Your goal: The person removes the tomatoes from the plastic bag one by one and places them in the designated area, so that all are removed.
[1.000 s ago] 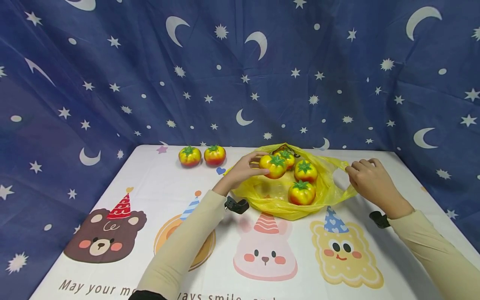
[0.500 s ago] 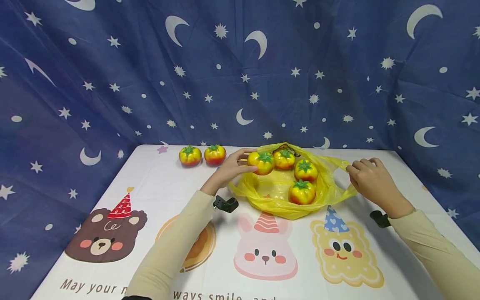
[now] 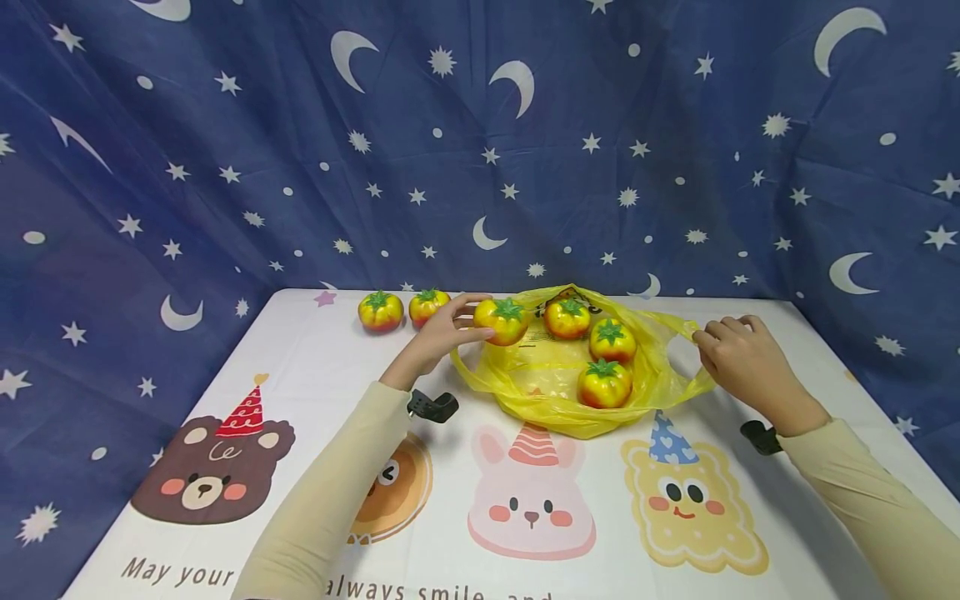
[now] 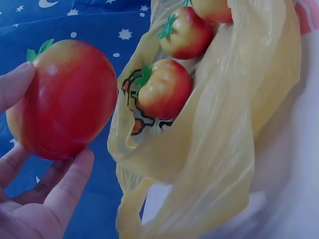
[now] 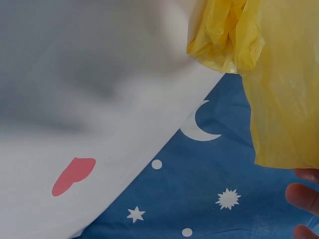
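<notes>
In the head view my left hand [image 3: 435, 340] holds a yellow-and-red tomato [image 3: 501, 325] with a green leafy top, raised at the left side of the mouth of a yellow plastic bag [image 3: 551, 417]. The left wrist view shows the thumb over the top of this tomato [image 4: 70, 99] and fingers beneath it, apart from the bag [image 4: 199, 159]. Three more tomatoes [image 3: 604, 386] lie inside the bag. At the bag's right side my right hand [image 3: 750, 367] pinches its stretched edge; the right wrist view catches only some fingertips [image 5: 304, 196] under the yellow plastic.
Two tomatoes [image 3: 380, 313] sit side by side at the back left of the table, the right one partly behind my left hand. A white cloth [image 3: 540, 517] with cartoon prints covers the table. Behind it hangs a blue curtain [image 3: 420, 225] with moons and stars.
My left hand has moved left with the tomato, from over the bag's inside to its left rim. The right hand keeps its place on the bag.
</notes>
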`<act>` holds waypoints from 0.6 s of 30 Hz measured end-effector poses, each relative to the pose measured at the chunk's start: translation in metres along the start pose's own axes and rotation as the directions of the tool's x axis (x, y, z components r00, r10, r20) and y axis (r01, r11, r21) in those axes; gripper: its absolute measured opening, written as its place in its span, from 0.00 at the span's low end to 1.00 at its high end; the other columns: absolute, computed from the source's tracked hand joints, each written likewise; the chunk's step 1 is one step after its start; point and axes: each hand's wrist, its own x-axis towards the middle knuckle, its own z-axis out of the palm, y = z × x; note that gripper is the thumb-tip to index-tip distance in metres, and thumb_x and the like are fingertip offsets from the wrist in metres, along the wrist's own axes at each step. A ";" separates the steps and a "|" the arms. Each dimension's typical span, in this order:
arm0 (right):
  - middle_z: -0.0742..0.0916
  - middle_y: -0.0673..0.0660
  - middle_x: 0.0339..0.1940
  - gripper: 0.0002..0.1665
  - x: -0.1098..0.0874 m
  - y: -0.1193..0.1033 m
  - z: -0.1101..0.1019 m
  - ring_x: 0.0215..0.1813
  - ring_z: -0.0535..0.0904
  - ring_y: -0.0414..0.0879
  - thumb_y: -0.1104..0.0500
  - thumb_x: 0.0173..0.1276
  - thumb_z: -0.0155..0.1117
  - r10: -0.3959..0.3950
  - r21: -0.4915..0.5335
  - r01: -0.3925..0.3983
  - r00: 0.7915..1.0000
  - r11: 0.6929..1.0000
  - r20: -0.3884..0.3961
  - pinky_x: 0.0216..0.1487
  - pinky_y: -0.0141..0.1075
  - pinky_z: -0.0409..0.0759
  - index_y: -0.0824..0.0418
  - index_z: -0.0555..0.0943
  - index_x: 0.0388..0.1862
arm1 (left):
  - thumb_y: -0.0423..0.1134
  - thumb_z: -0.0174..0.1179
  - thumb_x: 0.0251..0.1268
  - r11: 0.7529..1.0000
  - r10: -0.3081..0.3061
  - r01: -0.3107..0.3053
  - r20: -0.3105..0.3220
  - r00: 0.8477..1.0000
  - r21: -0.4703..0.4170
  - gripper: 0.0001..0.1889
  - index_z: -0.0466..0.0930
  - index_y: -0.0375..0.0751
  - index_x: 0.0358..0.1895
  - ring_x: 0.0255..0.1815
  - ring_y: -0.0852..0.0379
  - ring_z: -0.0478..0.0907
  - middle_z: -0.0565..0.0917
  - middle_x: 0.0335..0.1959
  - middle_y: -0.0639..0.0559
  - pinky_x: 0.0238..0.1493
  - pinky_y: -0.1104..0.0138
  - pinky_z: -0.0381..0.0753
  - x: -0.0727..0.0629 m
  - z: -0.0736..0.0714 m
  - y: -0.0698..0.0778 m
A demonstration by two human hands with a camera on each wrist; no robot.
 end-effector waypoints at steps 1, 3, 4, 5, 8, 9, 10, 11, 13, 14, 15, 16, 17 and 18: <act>0.83 0.62 0.24 0.12 0.000 0.000 0.000 0.30 0.78 0.57 0.70 0.41 0.72 0.000 0.000 0.000 1.000 1.000 0.001 0.40 0.54 0.74 0.67 0.78 0.25 | 0.37 0.63 0.59 1.000 0.001 -0.001 -0.002 1.000 0.004 0.30 0.66 0.48 0.65 0.65 0.43 0.67 0.66 0.65 0.42 0.66 0.52 0.69 -0.001 -0.001 0.000; 0.83 0.62 0.24 0.12 0.000 0.000 0.000 0.30 0.78 0.57 0.70 0.41 0.72 0.000 0.000 0.000 1.000 1.000 0.003 0.40 0.54 0.75 0.67 0.78 0.25 | 0.37 0.63 0.59 1.000 0.000 0.000 -0.008 1.000 0.006 0.30 0.66 0.48 0.66 0.65 0.42 0.67 0.66 0.65 0.41 0.67 0.52 0.69 -0.002 -0.004 0.000; 0.83 0.62 0.24 0.12 0.000 0.000 0.000 0.30 0.78 0.57 0.70 0.41 0.72 0.001 0.000 -0.001 1.000 1.000 0.005 0.40 0.54 0.75 0.67 0.78 0.26 | 0.37 0.63 0.59 1.000 -0.001 0.001 -0.012 1.000 0.008 0.30 0.65 0.48 0.66 0.65 0.42 0.67 0.66 0.65 0.41 0.67 0.51 0.69 -0.003 -0.006 0.000; 0.83 0.62 0.24 0.12 0.000 0.000 0.000 0.30 0.78 0.57 0.70 0.41 0.72 0.002 -0.001 -0.002 1.000 1.000 0.008 0.40 0.54 0.75 0.67 0.78 0.26 | 0.37 0.63 0.59 1.000 -0.002 0.002 -0.015 1.000 0.008 0.30 0.65 0.47 0.66 0.65 0.42 0.67 0.66 0.65 0.41 0.67 0.51 0.68 -0.004 -0.008 -0.001; 0.83 0.62 0.24 0.11 0.000 0.001 0.000 0.30 0.78 0.57 0.71 0.42 0.72 -0.001 -0.002 0.001 1.000 1.000 0.007 0.40 0.54 0.75 0.67 0.78 0.26 | 0.37 0.63 0.59 1.000 -0.009 0.009 -0.029 1.000 0.008 0.30 0.65 0.47 0.66 0.65 0.42 0.67 0.66 0.64 0.41 0.66 0.51 0.69 -0.006 -0.012 -0.002; 0.83 0.62 0.24 0.11 0.000 0.001 0.000 0.30 0.78 0.57 0.71 0.42 0.71 -0.001 -0.001 0.001 1.000 1.000 0.005 0.40 0.54 0.75 0.67 0.78 0.26 | 0.37 0.63 0.59 1.000 -0.012 0.013 -0.036 0.999 0.015 0.30 0.65 0.48 0.66 0.65 0.42 0.67 0.67 0.64 0.41 0.66 0.51 0.69 -0.007 -0.014 -0.002; 0.83 0.62 0.24 0.11 0.000 0.001 0.000 0.30 0.78 0.57 0.71 0.42 0.71 -0.002 0.000 0.002 1.000 1.000 0.004 0.40 0.54 0.75 0.67 0.78 0.26 | 0.37 0.63 0.59 1.000 -0.015 0.016 -0.043 0.999 0.023 0.30 0.65 0.48 0.66 0.65 0.42 0.67 0.67 0.63 0.41 0.66 0.51 0.69 -0.008 -0.016 -0.002; 0.83 0.62 0.24 0.11 0.000 0.002 0.001 0.30 0.78 0.57 0.71 0.42 0.71 -0.004 0.000 0.004 1.000 1.000 0.001 0.39 0.54 0.75 0.67 0.78 0.26 | 0.37 0.63 0.59 1.000 -0.015 0.016 -0.048 0.999 0.027 0.30 0.65 0.48 0.66 0.65 0.42 0.67 0.67 0.63 0.41 0.66 0.51 0.69 -0.008 -0.017 -0.002; 0.83 0.62 0.24 0.11 0.000 0.002 0.001 0.29 0.78 0.57 0.71 0.42 0.71 -0.006 0.001 0.006 1.000 1.000 -0.004 0.39 0.54 0.75 0.67 0.78 0.25 | 0.37 0.63 0.59 0.999 -0.017 0.019 -0.059 0.998 0.031 0.30 0.66 0.49 0.66 0.65 0.42 0.67 0.68 0.63 0.41 0.66 0.52 0.70 -0.010 -0.020 -0.003; 0.83 0.62 0.24 0.11 0.000 0.002 0.001 0.29 0.78 0.57 0.71 0.42 0.71 -0.006 0.001 0.006 1.000 1.000 -0.004 0.39 0.54 0.75 0.67 0.78 0.26 | 0.37 0.63 0.59 0.999 -0.019 0.021 -0.063 0.998 0.034 0.30 0.65 0.49 0.66 0.65 0.43 0.67 0.67 0.63 0.41 0.66 0.52 0.70 -0.010 -0.022 -0.004; 0.83 0.62 0.24 0.11 -0.001 0.002 0.001 0.29 0.78 0.57 0.71 0.42 0.71 -0.005 0.000 0.005 1.000 1.000 -0.002 0.39 0.54 0.75 0.67 0.78 0.26 | 0.37 0.63 0.59 0.999 -0.017 0.019 -0.069 0.997 0.032 0.30 0.65 0.49 0.66 0.64 0.43 0.68 0.67 0.63 0.41 0.66 0.52 0.70 -0.011 -0.023 -0.005; 0.83 0.62 0.24 0.11 -0.001 0.002 0.001 0.30 0.78 0.57 0.71 0.42 0.71 -0.004 -0.002 0.004 1.000 1.000 0.000 0.40 0.54 0.75 0.67 0.78 0.26 | 0.36 0.63 0.59 1.000 -0.014 0.016 -0.073 0.997 0.026 0.30 0.65 0.48 0.66 0.63 0.42 0.68 0.67 0.64 0.41 0.65 0.52 0.70 -0.012 -0.024 -0.005; 0.83 0.62 0.24 0.11 -0.001 0.002 0.001 0.30 0.78 0.57 0.71 0.42 0.71 -0.002 -0.002 0.002 1.000 1.000 0.004 0.40 0.54 0.75 0.67 0.78 0.26 | 0.36 0.63 0.59 1.000 -0.010 0.012 -0.077 0.997 0.026 0.30 0.65 0.48 0.66 0.63 0.43 0.69 0.68 0.64 0.41 0.65 0.53 0.71 -0.012 -0.026 -0.007; 0.83 0.63 0.24 0.11 -0.001 0.001 0.001 0.30 0.78 0.57 0.71 0.42 0.71 0.001 -0.003 -0.001 1.000 1.000 0.007 0.40 0.54 0.75 0.67 0.78 0.26 | 0.36 0.63 0.59 1.000 -0.008 0.010 -0.083 0.997 0.026 0.30 0.65 0.48 0.66 0.62 0.43 0.69 0.68 0.64 0.41 0.64 0.53 0.71 -0.012 -0.027 -0.008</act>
